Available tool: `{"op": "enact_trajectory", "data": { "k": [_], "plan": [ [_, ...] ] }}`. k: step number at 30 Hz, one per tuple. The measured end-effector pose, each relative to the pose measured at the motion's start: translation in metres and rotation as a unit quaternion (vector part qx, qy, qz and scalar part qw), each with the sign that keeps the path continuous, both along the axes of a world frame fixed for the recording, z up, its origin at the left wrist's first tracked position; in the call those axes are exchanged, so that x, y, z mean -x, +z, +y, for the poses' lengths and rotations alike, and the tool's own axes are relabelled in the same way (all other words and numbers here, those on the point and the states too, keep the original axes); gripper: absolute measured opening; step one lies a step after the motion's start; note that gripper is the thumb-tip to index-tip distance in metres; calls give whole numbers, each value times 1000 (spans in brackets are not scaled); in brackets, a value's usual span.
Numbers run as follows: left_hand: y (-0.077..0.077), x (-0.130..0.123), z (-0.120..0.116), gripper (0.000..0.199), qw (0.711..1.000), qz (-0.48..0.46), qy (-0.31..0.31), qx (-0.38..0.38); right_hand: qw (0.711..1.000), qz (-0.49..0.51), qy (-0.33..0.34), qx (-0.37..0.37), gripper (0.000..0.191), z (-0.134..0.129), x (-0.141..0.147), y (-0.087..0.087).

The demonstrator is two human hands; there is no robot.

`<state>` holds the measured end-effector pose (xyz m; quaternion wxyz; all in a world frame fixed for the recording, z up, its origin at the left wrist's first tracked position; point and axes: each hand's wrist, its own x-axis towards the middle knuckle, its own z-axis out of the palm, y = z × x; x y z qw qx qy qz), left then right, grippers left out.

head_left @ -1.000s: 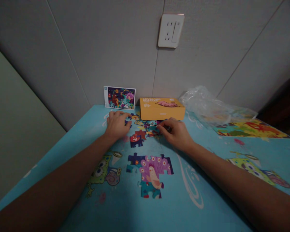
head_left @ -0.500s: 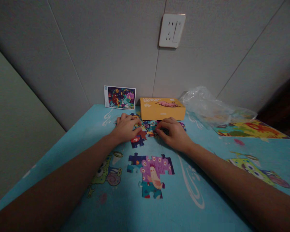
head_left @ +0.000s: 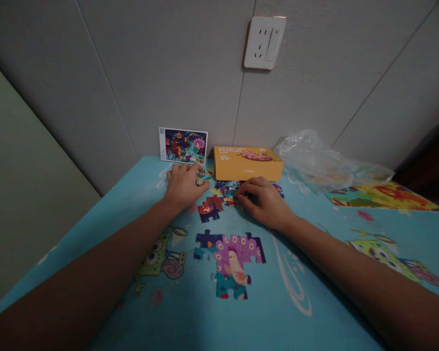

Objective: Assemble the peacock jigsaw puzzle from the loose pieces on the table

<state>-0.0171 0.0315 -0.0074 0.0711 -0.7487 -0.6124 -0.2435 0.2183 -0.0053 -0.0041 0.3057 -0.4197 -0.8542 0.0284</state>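
My left hand (head_left: 183,186) reaches over the left side of a pile of loose jigsaw pieces (head_left: 225,187), thumb apart from the fingers and nothing visible in its grasp. On the pile's right side, my right hand (head_left: 262,201) has its fingers curled and thumb drawn in on a puzzle piece, mostly hidden by the hand. Between the hands and closer to me lies a red and dark blue piece (head_left: 208,210). Nearer still is a joined section of puzzle (head_left: 234,258), showing a pink-purple creature with round spots.
A picture card (head_left: 185,145) leans on the wall beside a yellow puzzle box (head_left: 248,164). To the right, a crumpled clear plastic bag (head_left: 314,161) partly covers a colourful orange and green sheet (head_left: 388,196). A blue cartoon-print cloth (head_left: 263,321) covers the table.
My left hand has shifted left and away from me, uncovering the red pieces. My right hand stays curled in nearly the same spot. The joined section is unchanged; the view has tilted slightly.
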Motion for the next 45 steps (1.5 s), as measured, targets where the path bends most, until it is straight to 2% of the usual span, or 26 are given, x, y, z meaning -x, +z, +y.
{"op": "enact_trajectory", "data": {
  "k": [4, 7, 10, 14, 18, 21, 27, 37, 41, 45],
  "plan": [
    [-2, 2, -1, 26, 998, 45, 18, 38, 1000, -23, -6, -15, 18, 1, -1, -3],
    [-5, 0, -2, 27, 998, 46, 4, 34, 997, -71, -12, -10, 30, 0, -2, -6],
    [-7, -2, -3, 32, 998, 23, -53, 30, 994, -108, -5, 13, 36, -1, -1, -6],
    [-8, -7, -6, 45, 983, 32, -171, 52, 994, -105, 1, 28, 37, -1, 1, -4],
    [-11, -10, -7, 49, 972, 42, -220, 70, 993, -112, -40, 8, 47, 1, 1, -6],
    [-11, -10, -7, 47, 971, 38, -225, 71, 989, -130, -65, 6, 56, 2, 1, -8],
    [-7, -11, -8, 39, 970, 15, -237, 51, 985, -162, -60, 12, 68, 2, 3, -10],
    [-4, -12, -7, 20, 972, -24, -230, 30, 990, -135, -16, 26, 55, 0, 2, -4],
    [-5, -12, -6, 27, 981, -39, -189, 15, 992, -120, 9, 35, 45, -2, 3, 0],
    [-7, -11, -7, 47, 985, -15, -169, 25, 993, -109, 27, 36, 41, -2, 4, 0]
  ]
}}
